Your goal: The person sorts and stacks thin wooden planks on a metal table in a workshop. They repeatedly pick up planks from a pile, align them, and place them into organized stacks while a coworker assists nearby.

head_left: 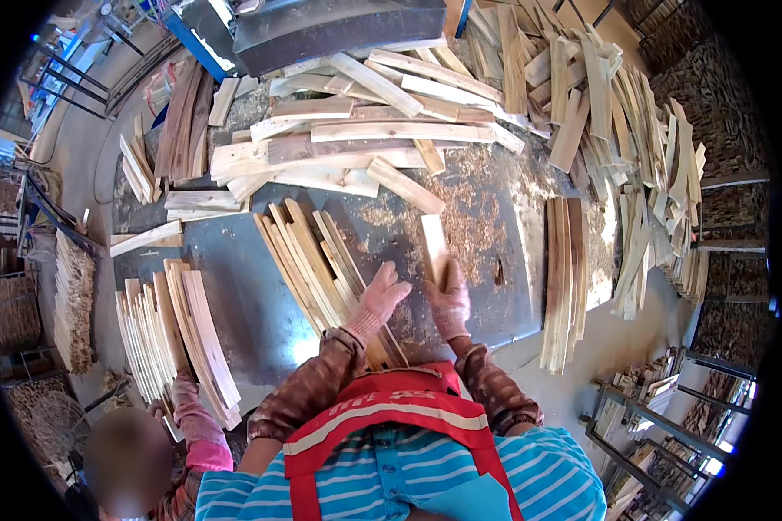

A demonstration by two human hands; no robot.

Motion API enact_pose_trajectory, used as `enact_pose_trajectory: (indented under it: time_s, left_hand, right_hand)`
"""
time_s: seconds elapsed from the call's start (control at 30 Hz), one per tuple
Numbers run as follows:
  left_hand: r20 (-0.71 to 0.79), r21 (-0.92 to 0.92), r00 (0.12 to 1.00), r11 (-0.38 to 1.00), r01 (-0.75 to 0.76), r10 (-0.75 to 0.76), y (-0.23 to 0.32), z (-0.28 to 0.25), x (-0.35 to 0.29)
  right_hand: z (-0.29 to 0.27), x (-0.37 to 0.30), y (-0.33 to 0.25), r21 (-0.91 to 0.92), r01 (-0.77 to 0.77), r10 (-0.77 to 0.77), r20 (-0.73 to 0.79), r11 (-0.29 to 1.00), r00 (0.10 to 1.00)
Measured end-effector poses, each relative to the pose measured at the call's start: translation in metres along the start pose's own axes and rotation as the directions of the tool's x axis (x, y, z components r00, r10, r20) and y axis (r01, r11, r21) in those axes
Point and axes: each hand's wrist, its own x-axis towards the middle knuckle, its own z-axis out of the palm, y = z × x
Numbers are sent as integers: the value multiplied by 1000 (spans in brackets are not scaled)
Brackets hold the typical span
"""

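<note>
Gloved in pinkish fabric, my right hand [448,306] is closed around the lower end of a short, pale wooden board [434,241], tilted up from the dark metal table [504,300]. My left hand [382,295], in a similar glove, is beside it with thumb and fingers apart, holding nothing. Under and left of that hand lies a bundle of long wooden strips [308,256], running from my apron toward the middle of the table. Another loose board [406,185] lies just beyond the held one, among wood shavings [478,200].
A heap of boards [347,130] covers the table's far side, below a dark machine [339,39]. More strips [643,165] pile at right; a neat stack [563,278] lies on the right edge. At left, a co-worker's gloved hand [185,395] touches stacked strips [202,330].
</note>
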Motion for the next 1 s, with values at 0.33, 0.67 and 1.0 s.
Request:
enact_pose_trajectory:
  time_s: [0.33,0.67,1.0]
  left_hand:
    - [-125,-238,992,971,-4,-26,35,-34,23]
    - [-839,24,538,981,195,-86,-65,-224,-52]
    - [-741,84,663,965,248,-106,-151,-162,-52]
  right_hand:
    - [32,31,-83,134,485,-488,455,864,745]
    - [64,317,-161,-623,372,-359,154,688,921]
    - [63,315,-166,-667,372,-258,268,646,928]
